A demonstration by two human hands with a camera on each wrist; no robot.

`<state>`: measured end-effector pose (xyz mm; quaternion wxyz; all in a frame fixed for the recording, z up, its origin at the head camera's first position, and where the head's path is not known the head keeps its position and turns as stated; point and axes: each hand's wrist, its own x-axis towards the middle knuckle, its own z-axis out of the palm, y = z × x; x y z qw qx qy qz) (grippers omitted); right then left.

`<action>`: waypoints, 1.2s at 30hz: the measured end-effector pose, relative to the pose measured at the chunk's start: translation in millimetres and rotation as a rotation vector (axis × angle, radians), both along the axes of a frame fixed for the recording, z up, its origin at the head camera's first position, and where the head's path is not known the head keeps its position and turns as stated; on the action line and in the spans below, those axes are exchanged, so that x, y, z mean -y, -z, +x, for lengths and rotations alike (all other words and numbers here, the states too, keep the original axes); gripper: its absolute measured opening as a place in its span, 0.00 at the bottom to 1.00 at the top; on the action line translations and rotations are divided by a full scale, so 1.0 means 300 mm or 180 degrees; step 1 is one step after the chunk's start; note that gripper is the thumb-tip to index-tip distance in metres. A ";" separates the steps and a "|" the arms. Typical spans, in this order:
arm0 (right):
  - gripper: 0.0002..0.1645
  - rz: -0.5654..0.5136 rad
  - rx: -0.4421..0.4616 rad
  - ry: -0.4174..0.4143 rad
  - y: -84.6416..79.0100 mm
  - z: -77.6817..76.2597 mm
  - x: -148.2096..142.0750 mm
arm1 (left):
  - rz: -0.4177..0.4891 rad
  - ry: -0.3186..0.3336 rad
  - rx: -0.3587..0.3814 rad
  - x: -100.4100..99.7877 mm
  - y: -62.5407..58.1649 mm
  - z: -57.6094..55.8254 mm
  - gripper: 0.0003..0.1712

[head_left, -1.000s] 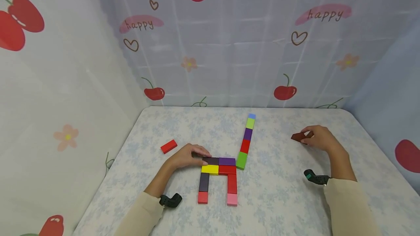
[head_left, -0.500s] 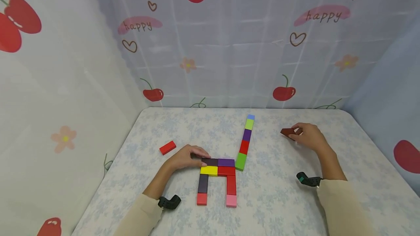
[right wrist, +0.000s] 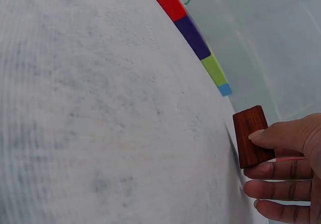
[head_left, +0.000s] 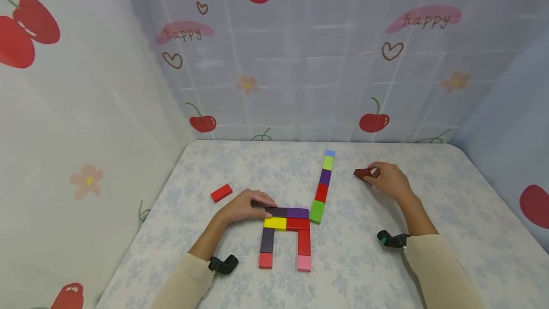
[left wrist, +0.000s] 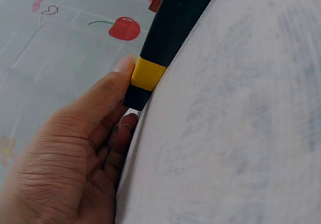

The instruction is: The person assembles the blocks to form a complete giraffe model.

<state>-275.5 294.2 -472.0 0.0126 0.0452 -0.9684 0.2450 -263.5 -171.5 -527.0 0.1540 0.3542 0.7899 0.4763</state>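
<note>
In the head view my right hand [head_left: 389, 181] pinches a dark brown wooden block [head_left: 362, 173] above the table, right of the upper part of a slanting column of blocks. The right wrist view shows the thumb on the face of this brown block [right wrist: 249, 138], which has slanted edges. My left hand [head_left: 245, 206] grips the left end of a black block [head_left: 278, 212], thumb in front and fingertips at its far edge. Beside that lies a purple block [head_left: 298, 213]; below them are a yellow block [head_left: 275, 223] and a red block [head_left: 298, 223].
Two legs run toward me, ending in a red block [head_left: 265, 260] and a pink block [head_left: 304, 263]. The column rises from a green block [head_left: 317, 211] to a small blue block [head_left: 330, 153]. A loose red block [head_left: 221, 193] lies left. A printed curtain [head_left: 296, 75] encloses the table.
My right hand has moved left with the brown wooden block, closer to the slanting column. The left hand stays in place on the black block.
</note>
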 end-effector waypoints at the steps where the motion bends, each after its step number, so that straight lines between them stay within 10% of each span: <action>1: 0.24 0.0003 -0.0014 -0.0005 0.001 -0.003 0.008 | -0.0006 0.0006 0.0006 -0.001 -0.001 0.001 0.17; 36: 0.24 0.0079 -0.0194 0.0185 0.039 -0.241 0.157 | 0.0016 -0.0063 0.0148 -0.015 -0.106 0.059 0.17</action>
